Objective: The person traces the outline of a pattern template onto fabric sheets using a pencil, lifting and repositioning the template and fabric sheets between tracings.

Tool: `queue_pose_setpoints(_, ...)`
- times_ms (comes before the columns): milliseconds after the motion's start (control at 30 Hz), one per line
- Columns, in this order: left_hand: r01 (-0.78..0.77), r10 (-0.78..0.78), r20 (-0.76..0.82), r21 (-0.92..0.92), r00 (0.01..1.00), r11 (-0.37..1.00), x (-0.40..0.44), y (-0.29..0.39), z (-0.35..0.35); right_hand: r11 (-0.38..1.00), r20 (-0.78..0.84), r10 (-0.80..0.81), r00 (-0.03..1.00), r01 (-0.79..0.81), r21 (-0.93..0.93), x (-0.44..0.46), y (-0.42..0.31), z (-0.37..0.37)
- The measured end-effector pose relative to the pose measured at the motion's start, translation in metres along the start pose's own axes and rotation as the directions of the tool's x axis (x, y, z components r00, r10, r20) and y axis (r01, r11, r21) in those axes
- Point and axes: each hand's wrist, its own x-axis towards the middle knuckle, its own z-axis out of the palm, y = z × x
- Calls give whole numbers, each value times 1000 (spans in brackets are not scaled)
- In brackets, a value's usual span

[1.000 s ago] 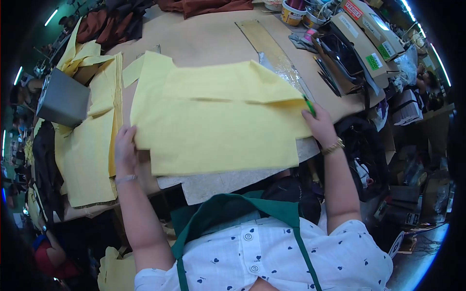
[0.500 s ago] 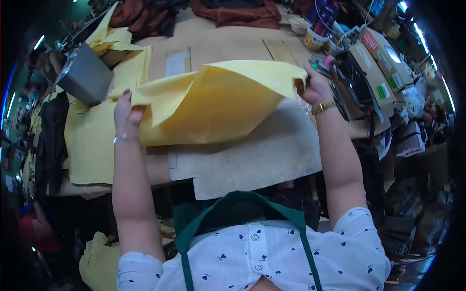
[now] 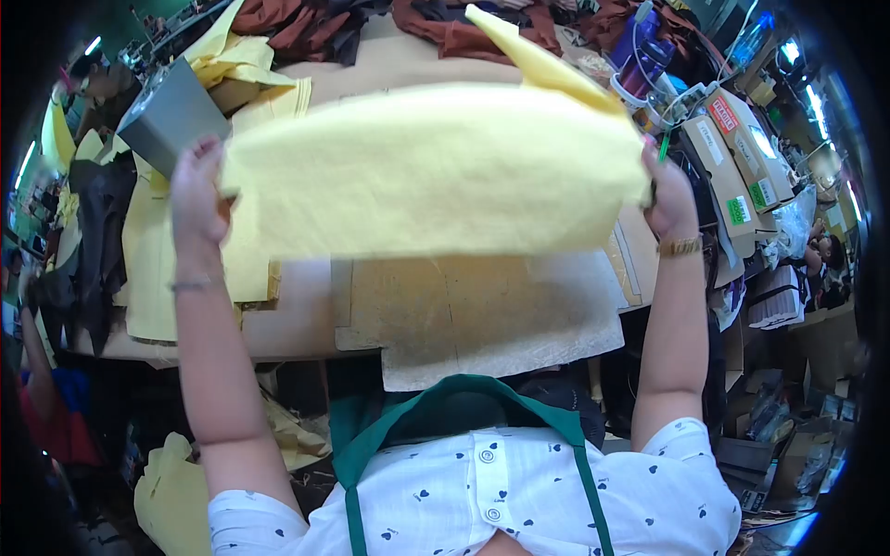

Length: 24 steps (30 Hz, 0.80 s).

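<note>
A sheet of yellow fabric stretches between my two hands, raised above the table and a little blurred by motion. My left hand is closed on its left end. At the right end my right hand pinches the edge, and a loose corner sticks up behind. Below the cloth lies a worn grey-beige board with a stepped left corner, overhanging the table's front edge. The fabric hides the middle of the table.
Left of the cloth, a grey box-shaped block stands on more yellow fabric. Brown-red cloth lies at the back. Cardboard boxes and a purple bottle are at the right. Other people are at far left and right.
Both hands have moved apart, pulling the folded, sagging fabric out flat. The left hand went left, the right hand went right and slightly down.
</note>
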Motion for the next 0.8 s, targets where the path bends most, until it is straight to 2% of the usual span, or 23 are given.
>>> queue_pose_setpoints(33, 101, -103, 31, 53, 994, 993, -18, -31, -9, 996, 8, 75, 997, -74, -53, -15, 19, -11)
queue_pose_setpoints(67, 132, -132, 125, 1, 983, 991, -40, -54, -15, 982, -39, 122, 992, -126, -140, -29, 36, -18)
queue_pose_setpoints(100, 170, -157, 166, -68, 974, 983, -60, -78, -21, 922, -48, 220, 974, -223, -316, -37, 52, -34)
queue_pose_setpoints(167, 310, -407, 326, 311, 853, 898, -95, -80, -37, 689, -7, 116, 993, -86, -720, -57, 67, -45)
queue_pose_setpoints(200, 252, -417, 420, 393, 806, 884, -96, -85, -45, 440, -49, 109, 993, -93, -893, -63, 68, -46)
queue_pose_setpoints(233, 187, -433, 503, 466, 748, 865, -96, -95, -55, 154, -77, 87, 993, -89, -984, -67, 62, -43)
queue_pose_setpoints(267, 117, -455, 573, 529, 681, 841, -97, -100, -67, -144, -86, 54, 995, -78, -986, -66, 59, -40)
queue_pose_setpoints(300, 206, -433, 510, 440, 743, 874, -98, -98, -61, -129, -111, -22, 994, -113, -985, -60, 62, -42)
queue_pose_setpoints(333, 199, -464, 413, 540, 784, 818, -92, -85, -49, -108, -139, -98, 985, -149, -983, -55, 65, -42)
queue_pose_setpoints(367, 196, -480, 315, 632, 819, 750, -83, -73, -37, -64, -64, -163, 985, -75, -995, -54, 60, -25)
queue_pose_setpoints(433, -8, -202, 252, 643, 946, 766, -55, -102, -20, 4, 95, -180, 979, 98, -995, -43, 73, 2)
queue_pose_setpoints(467, -86, -110, 221, 720, 969, 688, -39, -115, -6, 36, 164, -199, 966, 174, -984, -41, 77, 16)
queue_pose_setpoints(500, -159, -11, 206, 787, 979, 596, -22, -124, 11, 42, 181, -124, 976, 187, -981, -46, 79, 41)
queue_pose_setpoints(533, -153, 0, 173, 870, 985, 468, -5, -128, 29, 48, 195, -51, 980, 197, -979, -49, 80, 64)
queue_pose_setpoints(567, -141, 15, 144, 932, 989, 333, 6, -131, 43, 31, 196, -53, 979, 197, -980, -45, 96, 72)
queue_pose_setpoints(600, -125, 73, 109, 955, 991, 270, 11, -133, 51, 12, 189, -52, 981, 190, -982, -41, 118, 75)
queue_pose_setpoints(667, -99, 185, 69, 982, 980, 159, 16, -142, 77, 19, 258, -191, 947, 266, -964, -41, 134, 74)
queue_pose_setpoints(700, -146, 147, 101, 931, 984, 334, 28, -153, 76, 9, 283, -257, 924, 296, -955, -41, 135, 71)
queue_pose_setpoints(767, -68, -28, 100, 833, 995, 549, 48, -179, 76, 28, 277, -267, 923, 295, -955, -44, 133, 71)
queue_pose_setpoints(800, -98, -23, 127, 853, 992, 513, 56, -183, 76, 38, 274, -283, 919, 296, -954, -45, 131, 72)
